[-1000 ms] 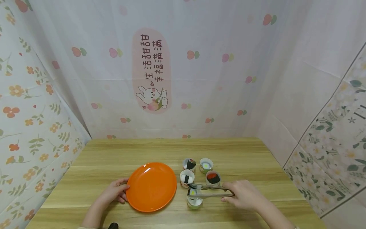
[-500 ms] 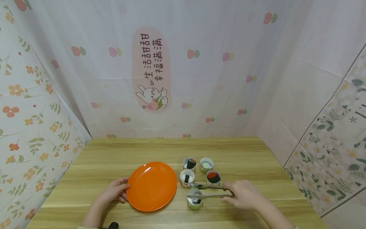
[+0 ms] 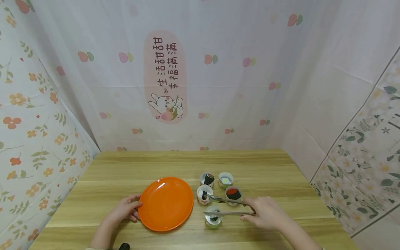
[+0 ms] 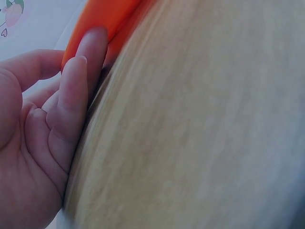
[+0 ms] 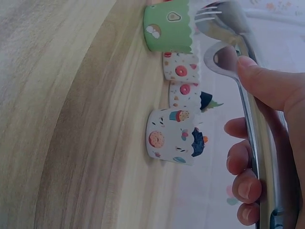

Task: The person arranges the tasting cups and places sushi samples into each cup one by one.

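Note:
With thumb and fingers at its rim, my left hand (image 3: 125, 208) pinches the left edge of an orange plate (image 3: 165, 205). My right hand (image 3: 265, 212) grips metal tongs (image 3: 232, 213), one tip a fork, the other a spoon, as the right wrist view shows. Their arms are spread with nothing between the tips. One arm crosses above the green paper cup (image 3: 213, 225), which holds a toy-like sushi piece (image 3: 214, 218). The other tip is over the rim of a paper cup (image 3: 201, 200) holding a white rice piece with a black band (image 3: 204, 195).
Behind these are three more paper cups: one with a red-topped black roll (image 3: 232, 192), one with a black piece (image 3: 208, 179), one with a white-and-yellow piece (image 3: 225, 181). Printed curtains surround the wooden table (image 3: 150, 163). A black object (image 3: 124, 246) shows at the front edge.
The sushi piece that was between the tongs' tips has dropped into the green cup. The tongs have spread, their far arm moving away from the near one. The left hand and plate stay put.

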`<state>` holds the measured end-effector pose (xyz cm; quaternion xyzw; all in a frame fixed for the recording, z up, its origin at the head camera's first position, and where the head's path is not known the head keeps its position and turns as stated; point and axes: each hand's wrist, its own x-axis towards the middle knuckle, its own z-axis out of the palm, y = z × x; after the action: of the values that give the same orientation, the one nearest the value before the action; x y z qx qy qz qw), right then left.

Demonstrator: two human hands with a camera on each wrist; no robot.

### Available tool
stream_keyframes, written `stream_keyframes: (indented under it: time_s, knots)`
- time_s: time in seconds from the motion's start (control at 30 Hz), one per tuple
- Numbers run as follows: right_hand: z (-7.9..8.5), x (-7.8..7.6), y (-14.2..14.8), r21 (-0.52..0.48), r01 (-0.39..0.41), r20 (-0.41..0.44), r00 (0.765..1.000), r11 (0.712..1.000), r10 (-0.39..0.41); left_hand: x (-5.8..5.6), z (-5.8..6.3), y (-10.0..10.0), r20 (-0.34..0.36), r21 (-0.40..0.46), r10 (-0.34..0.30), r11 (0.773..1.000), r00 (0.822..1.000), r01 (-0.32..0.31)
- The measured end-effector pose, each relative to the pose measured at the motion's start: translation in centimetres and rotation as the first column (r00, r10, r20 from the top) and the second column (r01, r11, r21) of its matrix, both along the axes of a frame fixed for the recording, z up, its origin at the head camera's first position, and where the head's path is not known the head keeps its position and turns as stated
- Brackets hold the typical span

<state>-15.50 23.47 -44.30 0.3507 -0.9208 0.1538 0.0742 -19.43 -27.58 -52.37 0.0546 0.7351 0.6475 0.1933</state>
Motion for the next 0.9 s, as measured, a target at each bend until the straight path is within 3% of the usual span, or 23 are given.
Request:
stream_keyframes:
  time_s: [0.2,0.53,0.9]
  knots:
    - [-0.01,0.14,-0.13,0.005,0.052,0.004,0.999,0.999,-0.052,0.11,-0.05,0.06,0.002,-0.015,0.005,1.0,1.0,-0.005]
    - [0.06,0.32,-0.3,0.01,0.228,0.014,0.974,0.974,-0.228,0.18,-0.1,-0.03,0.014,-0.016,0.006,1.0,1.0,-0.006]
    - [0.49,0.18,-0.45,-0.038,0.439,0.089,0.896,0.898,-0.435,-0.06,-0.15,0.03,-0.001,0.009,0.002,1.0,1.0,-0.002]
